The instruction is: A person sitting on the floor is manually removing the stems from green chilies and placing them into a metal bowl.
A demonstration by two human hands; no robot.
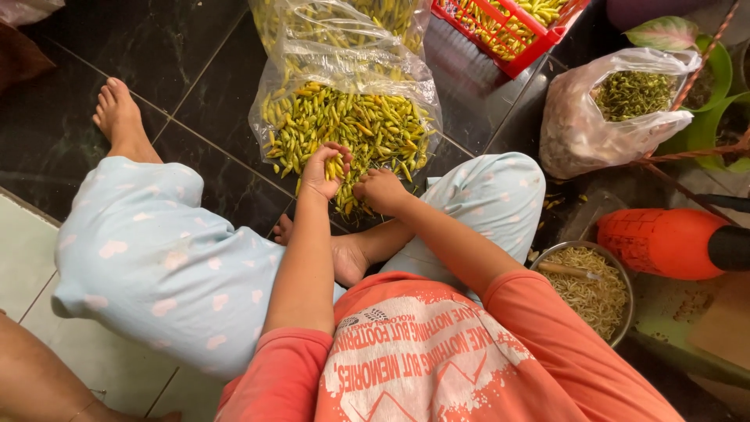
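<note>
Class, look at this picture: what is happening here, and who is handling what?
A person sits on a dark tiled floor, both hands in a pile of small yellow-green chillies spilling from a clear plastic bag. The left hand grips several chillies; the right hand rests on the pile. A round metal bowl of stems sits on the right.

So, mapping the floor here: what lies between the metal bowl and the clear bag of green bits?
Head view: dark floor with scattered scraps lies between metal bowl and clear bag.

Soft even light, sharp, wide-angle edge distortion.
</note>
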